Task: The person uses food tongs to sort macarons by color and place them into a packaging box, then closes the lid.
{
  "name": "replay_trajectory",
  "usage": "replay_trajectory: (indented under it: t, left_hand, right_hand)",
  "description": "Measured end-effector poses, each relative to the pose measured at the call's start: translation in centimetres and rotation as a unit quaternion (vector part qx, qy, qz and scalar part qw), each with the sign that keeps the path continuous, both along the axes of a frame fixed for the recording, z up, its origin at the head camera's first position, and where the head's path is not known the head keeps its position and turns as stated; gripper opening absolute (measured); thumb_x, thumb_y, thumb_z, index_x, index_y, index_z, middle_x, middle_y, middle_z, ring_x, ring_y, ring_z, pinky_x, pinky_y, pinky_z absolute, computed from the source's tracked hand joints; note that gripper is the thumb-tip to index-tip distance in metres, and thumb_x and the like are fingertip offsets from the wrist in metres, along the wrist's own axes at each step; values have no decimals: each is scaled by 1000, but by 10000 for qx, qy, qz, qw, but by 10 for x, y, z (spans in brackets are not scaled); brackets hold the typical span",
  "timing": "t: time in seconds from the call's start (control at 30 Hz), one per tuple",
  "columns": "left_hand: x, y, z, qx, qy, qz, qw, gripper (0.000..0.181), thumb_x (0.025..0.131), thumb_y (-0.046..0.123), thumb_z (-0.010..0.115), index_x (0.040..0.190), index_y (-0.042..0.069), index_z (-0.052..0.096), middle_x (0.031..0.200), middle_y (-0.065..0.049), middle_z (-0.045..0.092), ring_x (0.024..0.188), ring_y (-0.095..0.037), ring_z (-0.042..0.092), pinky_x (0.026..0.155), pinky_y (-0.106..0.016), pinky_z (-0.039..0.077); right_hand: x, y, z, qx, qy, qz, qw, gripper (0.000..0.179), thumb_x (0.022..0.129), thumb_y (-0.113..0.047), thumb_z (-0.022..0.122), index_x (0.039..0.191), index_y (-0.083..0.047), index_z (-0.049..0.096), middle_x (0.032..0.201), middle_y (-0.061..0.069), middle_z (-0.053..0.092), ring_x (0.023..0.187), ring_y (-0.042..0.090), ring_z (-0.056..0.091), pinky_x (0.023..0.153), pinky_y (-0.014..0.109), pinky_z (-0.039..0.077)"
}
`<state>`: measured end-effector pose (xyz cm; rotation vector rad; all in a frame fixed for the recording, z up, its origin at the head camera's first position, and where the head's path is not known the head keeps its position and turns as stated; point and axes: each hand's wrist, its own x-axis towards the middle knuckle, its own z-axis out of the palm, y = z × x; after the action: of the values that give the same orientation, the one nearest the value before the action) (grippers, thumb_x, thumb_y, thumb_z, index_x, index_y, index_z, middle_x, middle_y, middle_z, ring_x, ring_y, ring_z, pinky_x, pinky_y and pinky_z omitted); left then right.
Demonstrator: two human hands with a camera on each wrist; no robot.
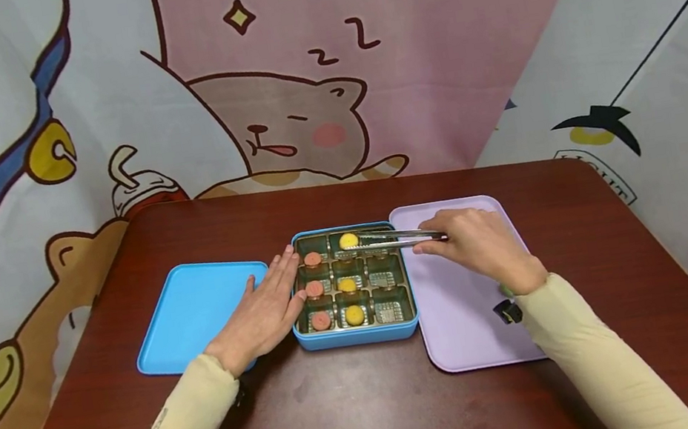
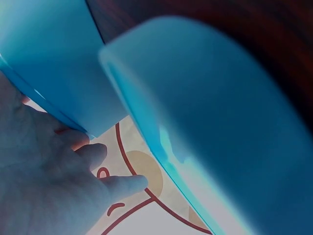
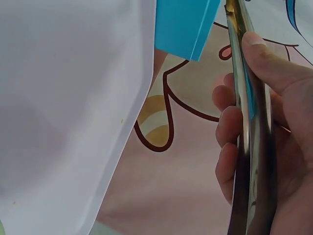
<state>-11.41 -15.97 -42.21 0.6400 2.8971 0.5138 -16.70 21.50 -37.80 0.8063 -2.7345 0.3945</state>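
My right hand grips metal tongs, which reach leftward over a blue box with a metallic divided insert. At the tongs' tips is a round yellow piece, in or just above the back middle compartment; I cannot tell whether they pinch it. Two more yellow pieces, one in front, sit down the middle column. Pink round pieces occupy the left column. My left hand rests against the box's left side, fingers straight. In the right wrist view, thumb and fingers wrap the tongs.
A light purple tray lies directly right of the box, bearing a small dark piece and a bit of green partly behind the right wrist. To the left, a flat blue lid lies on the brown table, partly under the left hand.
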Motion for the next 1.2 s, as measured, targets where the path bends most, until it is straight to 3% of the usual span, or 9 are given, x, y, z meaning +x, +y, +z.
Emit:
replay_trajectory:
  t: [0.53, 0.93, 1.07, 1.2]
  left_hand:
    - [1, 0, -2, 49, 58, 16, 10000, 69, 113, 41, 38, 167, 9, 11, 174, -6, 3, 159, -29, 10, 118, -70, 16]
    - [-1, 1, -1, 25, -35, 34, 10000, 69, 113, 41, 38, 167, 8, 11, 174, -5, 0, 159, -29, 8, 119, -70, 14]
    - [0, 1, -1, 17, -40, 22, 10000, 69, 113, 41, 38, 167, 7, 11, 174, -5, 0, 159, -29, 9, 119, -70, 14]
    - [0, 1, -1, -2, 6, -7, 10000, 68, 113, 40, 38, 167, 5, 13, 174, -7, 2, 159, -30, 11, 118, -71, 17]
  right_hand:
    - [-1, -14, 1, 328, -379, -218, 9985, 35, 88, -47, 81, 109, -19, 81, 94, -2, 77, 72, 22, 70, 52, 45, 48]
    - [2, -9, 3, 296, 97, -223, 9993, 32, 85, -45, 85, 102, -19, 80, 79, -7, 69, 62, 16, 62, 50, 42, 45]
    - [8, -1, 5, 199, 241, -233, 9992, 35, 85, -45, 84, 105, -17, 81, 86, -4, 73, 67, 18, 66, 54, 43, 49]
    - [15, 9, 10, 68, 199, -359, 9991, 39, 85, -46, 84, 109, -17, 81, 88, -4, 74, 69, 18, 65, 46, 39, 45]
